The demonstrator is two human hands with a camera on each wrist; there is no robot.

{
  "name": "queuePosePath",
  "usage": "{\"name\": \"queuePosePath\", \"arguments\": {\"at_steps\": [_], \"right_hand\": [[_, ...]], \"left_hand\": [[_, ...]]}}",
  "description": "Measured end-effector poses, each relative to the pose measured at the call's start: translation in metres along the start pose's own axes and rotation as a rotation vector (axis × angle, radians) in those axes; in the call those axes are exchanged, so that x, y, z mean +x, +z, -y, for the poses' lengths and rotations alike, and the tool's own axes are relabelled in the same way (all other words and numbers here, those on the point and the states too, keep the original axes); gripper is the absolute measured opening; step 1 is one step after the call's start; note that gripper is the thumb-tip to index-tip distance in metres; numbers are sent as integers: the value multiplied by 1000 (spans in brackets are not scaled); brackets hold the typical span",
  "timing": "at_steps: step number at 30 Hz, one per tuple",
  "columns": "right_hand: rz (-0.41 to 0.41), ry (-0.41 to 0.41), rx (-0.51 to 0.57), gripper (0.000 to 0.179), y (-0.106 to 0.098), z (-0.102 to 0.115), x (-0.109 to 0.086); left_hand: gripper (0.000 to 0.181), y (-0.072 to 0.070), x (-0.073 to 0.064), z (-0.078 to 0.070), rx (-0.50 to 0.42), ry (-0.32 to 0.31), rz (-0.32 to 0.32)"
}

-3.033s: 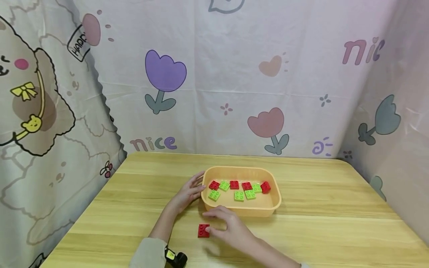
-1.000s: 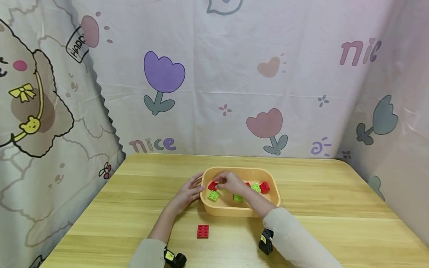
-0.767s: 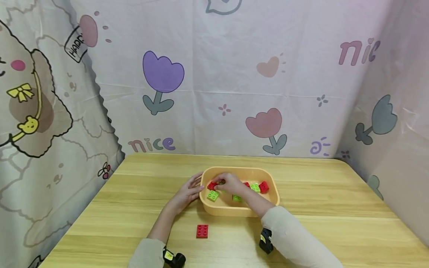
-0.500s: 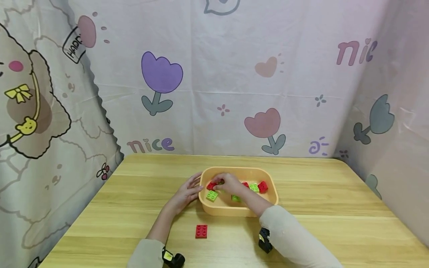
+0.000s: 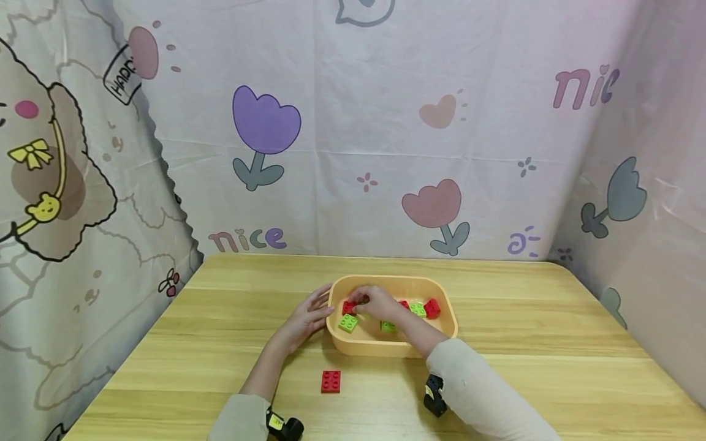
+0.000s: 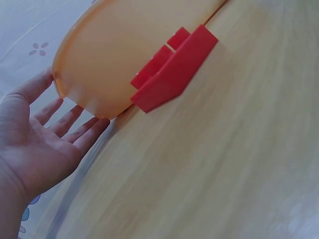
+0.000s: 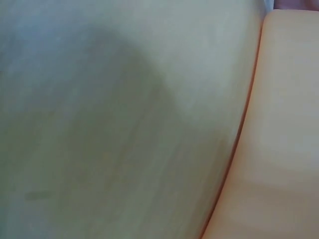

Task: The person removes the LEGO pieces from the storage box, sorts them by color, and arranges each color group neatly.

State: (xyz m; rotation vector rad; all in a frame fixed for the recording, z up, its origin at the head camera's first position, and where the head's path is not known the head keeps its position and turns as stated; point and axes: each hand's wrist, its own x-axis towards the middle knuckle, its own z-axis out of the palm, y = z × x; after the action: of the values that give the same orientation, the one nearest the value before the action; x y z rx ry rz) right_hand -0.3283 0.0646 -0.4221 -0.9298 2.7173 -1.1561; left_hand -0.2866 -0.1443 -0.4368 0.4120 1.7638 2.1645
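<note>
An orange-yellow plastic tub (image 5: 375,348) holds several red and green toy bricks. My right hand (image 5: 377,304) reaches into its left part, thumb and fingers bent around a green brick (image 5: 362,300) that they mostly hide. Right beside the fingertips is a red brick (image 5: 349,307). At the tub's left end rests my left hand (image 5: 302,320), its fingers stretched against the outer wall, as the left wrist view also shows. Another red brick (image 5: 331,381), studs up, lies on the table in front of the tub. In the right wrist view the right hand is out of sight.
Inside the tub are also a green brick (image 5: 348,323) at front left, a green brick (image 5: 388,326) partly under the right wrist, and a red brick (image 5: 432,308) at the right end. The wooden table (image 5: 529,367) ends at a printed cloth (image 5: 353,122).
My right hand has gone from beside the loose red brick into the tub and stays at its left part. The red brick by its fingertips has turned slightly. My left hand keeps its place.
</note>
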Motion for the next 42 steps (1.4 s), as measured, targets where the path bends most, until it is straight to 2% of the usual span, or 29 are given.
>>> {"name": "queuePosePath", "arguments": {"at_steps": [8, 15, 22, 25, 27, 42], "right_hand": [[24, 30, 50, 21, -1, 1, 1], [45, 38, 7, 28, -1, 1, 3], [46, -98, -2, 23, 3, -10, 6], [36, -91, 6, 24, 4, -11, 6], [34, -58, 16, 26, 2, -2, 3], [75, -47, -46, 28, -12, 15, -6]], "left_hand": [[60, -1, -1, 0, 7, 4, -21], [60, -2, -2, -1, 4, 5, -30], [60, -4, -5, 1, 11, 2, -56], [60, -4, -6, 1, 12, 7, -49], [60, -4, -5, 1, 4, 5, -47], [63, 0, 0, 2, -6, 15, -17]]}}
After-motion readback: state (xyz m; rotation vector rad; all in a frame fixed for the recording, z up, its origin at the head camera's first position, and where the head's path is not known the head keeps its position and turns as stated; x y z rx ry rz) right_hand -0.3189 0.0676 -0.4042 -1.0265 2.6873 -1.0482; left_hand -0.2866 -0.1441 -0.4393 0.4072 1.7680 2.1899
